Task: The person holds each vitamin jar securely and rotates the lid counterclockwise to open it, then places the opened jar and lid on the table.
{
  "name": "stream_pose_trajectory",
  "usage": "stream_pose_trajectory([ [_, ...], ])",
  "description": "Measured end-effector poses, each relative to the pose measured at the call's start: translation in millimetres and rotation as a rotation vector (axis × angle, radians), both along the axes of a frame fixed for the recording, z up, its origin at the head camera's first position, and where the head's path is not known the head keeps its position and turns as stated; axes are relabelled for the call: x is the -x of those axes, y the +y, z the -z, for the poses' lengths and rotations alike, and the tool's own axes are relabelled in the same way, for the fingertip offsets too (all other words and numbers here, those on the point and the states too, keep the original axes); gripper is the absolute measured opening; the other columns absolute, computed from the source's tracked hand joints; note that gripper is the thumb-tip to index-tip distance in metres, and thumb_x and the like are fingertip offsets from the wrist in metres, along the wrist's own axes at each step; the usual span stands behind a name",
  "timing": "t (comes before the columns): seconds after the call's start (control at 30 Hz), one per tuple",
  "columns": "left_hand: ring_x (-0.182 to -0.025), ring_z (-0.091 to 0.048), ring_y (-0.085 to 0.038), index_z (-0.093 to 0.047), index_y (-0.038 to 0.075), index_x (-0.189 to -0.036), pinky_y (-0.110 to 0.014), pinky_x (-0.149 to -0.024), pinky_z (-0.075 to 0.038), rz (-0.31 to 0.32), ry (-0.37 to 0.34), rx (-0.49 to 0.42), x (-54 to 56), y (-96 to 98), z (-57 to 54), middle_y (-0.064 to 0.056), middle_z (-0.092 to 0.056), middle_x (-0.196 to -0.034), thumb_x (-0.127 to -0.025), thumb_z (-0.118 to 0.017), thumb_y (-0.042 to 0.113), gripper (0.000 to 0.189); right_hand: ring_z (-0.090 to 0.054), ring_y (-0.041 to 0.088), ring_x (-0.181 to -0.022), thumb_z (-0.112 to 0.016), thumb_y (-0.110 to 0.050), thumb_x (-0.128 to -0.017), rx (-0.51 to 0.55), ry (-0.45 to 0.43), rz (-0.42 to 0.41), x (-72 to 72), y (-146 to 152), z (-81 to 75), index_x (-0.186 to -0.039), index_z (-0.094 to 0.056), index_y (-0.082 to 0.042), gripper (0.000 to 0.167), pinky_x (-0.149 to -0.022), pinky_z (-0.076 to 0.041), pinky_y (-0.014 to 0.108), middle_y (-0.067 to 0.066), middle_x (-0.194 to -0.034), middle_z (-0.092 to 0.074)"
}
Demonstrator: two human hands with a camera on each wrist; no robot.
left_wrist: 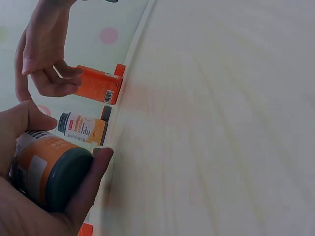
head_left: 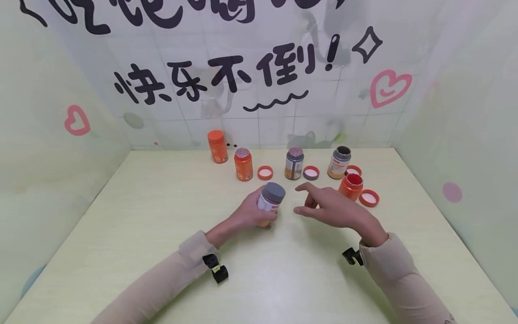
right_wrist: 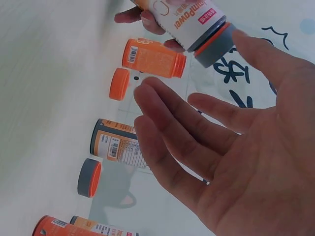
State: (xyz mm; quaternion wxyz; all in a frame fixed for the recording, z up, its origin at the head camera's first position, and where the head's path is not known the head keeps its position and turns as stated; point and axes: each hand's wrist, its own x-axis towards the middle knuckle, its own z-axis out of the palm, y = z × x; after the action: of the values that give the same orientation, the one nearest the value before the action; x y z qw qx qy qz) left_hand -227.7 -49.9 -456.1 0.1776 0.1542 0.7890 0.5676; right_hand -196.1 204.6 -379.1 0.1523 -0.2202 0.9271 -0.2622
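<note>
My left hand (head_left: 246, 211) grips a pill bottle (head_left: 267, 205) with a grey screw cap (head_left: 275, 192), held slightly tilted over the table. Its fingers and thumb wrap round the labelled body; in the left wrist view the dark base of the bottle (left_wrist: 69, 177) faces the camera. To the right of the cap, my right hand (head_left: 333, 206) hovers with loosely bent fingers and holds nothing. Its thumb overlaps the edge of the cap (right_wrist: 216, 46) in the right wrist view. Behind that hand, partly hidden, stands an uncapped orange bottle (head_left: 350, 186).
Along the back stand a capped orange bottle (head_left: 218, 148), a foil-sealed orange bottle (head_left: 243, 166), a foil-sealed grey bottle (head_left: 294, 165) and an uncapped grey one (head_left: 338, 165). Loose caps lie beside them, including an orange cap (head_left: 265, 173) and a grey cap (head_left: 311, 173). Walls enclose the table (head_left: 141, 216).
</note>
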Motion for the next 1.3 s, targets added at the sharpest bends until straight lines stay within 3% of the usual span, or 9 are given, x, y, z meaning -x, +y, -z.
stream_pose_trajectory([
  [0.13, -0.106, -0.063, -0.031, -0.049, 0.02, -0.137, -0.044, -0.07, -0.065, 0.09, -0.049, -0.008, -6.2, 10.3, 0.8, -0.015, -0.059, -0.122, -0.084, -0.077, 0.006, 0.062, -0.067, 0.015, -0.092, -0.066, -0.053, -0.097, 0.003, 0.008, 0.01, 0.1, -2.7, 2.5, -0.152, -0.042, -0.015, 0.071, -0.076, -0.057, 0.03, 0.004, -0.109, -0.073],
  [0.23, -0.099, -0.064, -0.03, -0.05, 0.019, -0.135, -0.042, -0.062, -0.064, 0.142, -0.055, -0.008, -10.0, 16.6, 1.7, -0.015, -0.057, -0.117, -0.083, -0.076, 0.005, 0.06, -0.067, 0.015, -0.093, -0.065, -0.057, -0.096, 0.003, 0.006, 0.013, 0.4, -4.9, 4.3, -0.152, -0.042, -0.014, 0.074, -0.076, -0.057, 0.03, 0.005, -0.111, -0.072],
  [0.57, -0.088, -0.068, -0.025, -0.055, 0.013, -0.131, -0.042, -0.06, -0.064, 0.154, -0.084, 0.049, -17.1, 29.1, 1.0, -0.014, -0.059, -0.114, -0.084, -0.081, 0.009, 0.054, -0.064, 0.012, -0.081, -0.061, -0.067, -0.094, -0.049, 0.097, 0.065, -2.0, -14.5, 9.2, -0.143, -0.053, -0.021, 0.068, -0.069, -0.052, 0.028, 0.0, -0.101, -0.073],
  [0.8, -0.079, -0.07, -0.024, -0.058, 0.016, -0.126, -0.042, -0.057, -0.063, 0.126, -0.049, 0.096, -20.2, 32.9, -1.0, -0.013, -0.06, -0.112, -0.083, -0.084, 0.017, 0.05, -0.056, 0.016, -0.068, -0.057, -0.069, -0.095, -0.139, 0.187, 0.101, -3.6, -20.1, 15.4, -0.124, -0.063, -0.018, 0.059, -0.056, -0.04, 0.029, -0.002, -0.077, -0.062],
  [1.0, -0.081, -0.069, -0.023, -0.058, 0.02, -0.122, -0.041, -0.056, -0.063, 0.102, -0.02, 0.111, -22.2, 34.1, -1.6, -0.011, -0.061, -0.111, -0.083, -0.085, 0.018, 0.047, -0.05, 0.019, -0.062, -0.051, -0.072, -0.095, -0.19, 0.243, 0.141, -4.5, -26.7, 21.5, -0.116, -0.061, -0.014, 0.062, -0.053, -0.032, 0.029, 0.002, -0.071, -0.054],
  [1.2, -0.078, -0.069, -0.022, -0.056, 0.016, -0.123, -0.039, -0.054, -0.062, 0.124, -0.01, 0.125, -25.6, 36.0, -2.3, -0.012, -0.061, -0.112, -0.086, -0.083, 0.019, 0.047, -0.052, 0.02, -0.059, -0.044, -0.075, -0.096, -0.231, 0.243, 0.23, -5.0, -32.6, 26.1, -0.106, -0.066, -0.01, 0.069, -0.052, -0.033, 0.029, 0.003, -0.068, -0.054],
  [1.3, -0.074, -0.069, -0.021, -0.053, 0.014, -0.128, -0.038, -0.053, -0.061, 0.142, 0.001, 0.131, -26.2, 35.9, -2.2, -0.013, -0.061, -0.113, -0.087, -0.082, 0.019, 0.051, -0.053, 0.021, -0.058, -0.043, -0.076, -0.096, -0.243, 0.213, 0.287, -5.6, -34.7, 27.5, -0.092, -0.067, -0.011, 0.069, -0.051, -0.036, 0.029, 0.004, -0.066, -0.056],
])
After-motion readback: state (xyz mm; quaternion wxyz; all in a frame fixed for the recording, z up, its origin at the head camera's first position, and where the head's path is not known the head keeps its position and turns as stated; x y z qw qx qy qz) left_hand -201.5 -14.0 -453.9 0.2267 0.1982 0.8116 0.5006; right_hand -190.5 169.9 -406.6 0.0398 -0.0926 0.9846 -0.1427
